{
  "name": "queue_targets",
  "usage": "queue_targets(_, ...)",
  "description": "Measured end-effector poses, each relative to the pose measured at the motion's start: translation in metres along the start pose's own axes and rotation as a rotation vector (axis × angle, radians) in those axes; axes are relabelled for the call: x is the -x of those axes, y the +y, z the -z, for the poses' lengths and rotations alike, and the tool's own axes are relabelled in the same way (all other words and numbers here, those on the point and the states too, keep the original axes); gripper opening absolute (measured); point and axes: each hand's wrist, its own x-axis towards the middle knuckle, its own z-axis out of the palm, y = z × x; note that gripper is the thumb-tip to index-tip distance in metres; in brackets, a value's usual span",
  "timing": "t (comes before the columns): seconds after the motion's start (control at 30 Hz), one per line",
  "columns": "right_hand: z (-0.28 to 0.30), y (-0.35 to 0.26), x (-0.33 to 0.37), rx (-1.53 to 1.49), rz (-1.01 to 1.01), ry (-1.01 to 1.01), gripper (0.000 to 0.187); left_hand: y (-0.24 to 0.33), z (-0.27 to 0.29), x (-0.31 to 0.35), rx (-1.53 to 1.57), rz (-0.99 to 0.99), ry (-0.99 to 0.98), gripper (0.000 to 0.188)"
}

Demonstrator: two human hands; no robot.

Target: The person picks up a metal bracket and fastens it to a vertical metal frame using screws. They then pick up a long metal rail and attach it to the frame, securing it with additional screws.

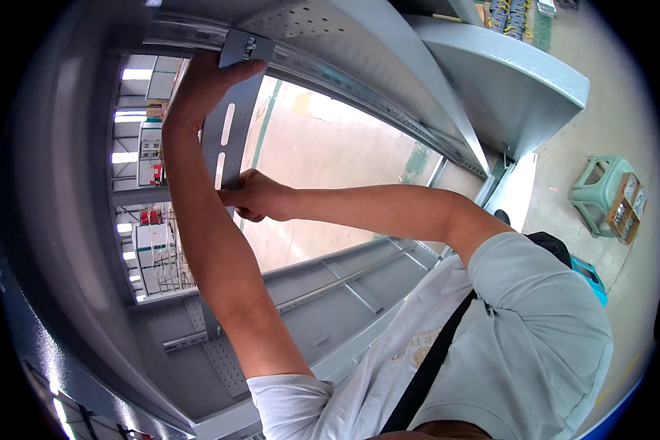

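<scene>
A flat grey metal plate with long slots runs down from a metal rail at the top of a grey cabinet frame. Near the plate's upper end, my left hand is closed around its left edge, the thumb lying across the face. Small metal fasteners show at that upper end, close to the rail. Lower down, my right hand pinches the bottom end of the same plate from the right. Its fingertips are partly hidden behind my left forearm and the plate.
Curved-looking grey cabinet panels stand at the upper right. A perforated rail crosses the frame. On the floor at right, a green stool carries a box of small parts. The lower cabinet wall has cross rails.
</scene>
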Motion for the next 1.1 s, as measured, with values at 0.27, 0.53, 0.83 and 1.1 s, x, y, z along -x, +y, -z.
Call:
queue_targets(0.27,-0.002,0.001,0.0,-0.01,-0.029,-0.002,0.026,0.0,0.006,0.002,0.129,0.045,-0.06,0.046)
queue_targets(0.53,0.002,-0.004,0.0,0.098,-0.041,-0.007,0.03,-0.022,0.003,-0.008,0.15,-0.025,-0.059,0.032)
queue_targets(0.83,0.01,-0.021,0.01,0.246,-0.088,-0.013,0.032,-0.013,0.005,-0.004,0.167,-0.047,-0.057,0.032)
queue_targets(1.1,0.097,-0.021,0.101,0.018,-0.232,0.468,0.055,-0.018,0.005,-0.002,0.124,-0.152,-0.019,0.038)
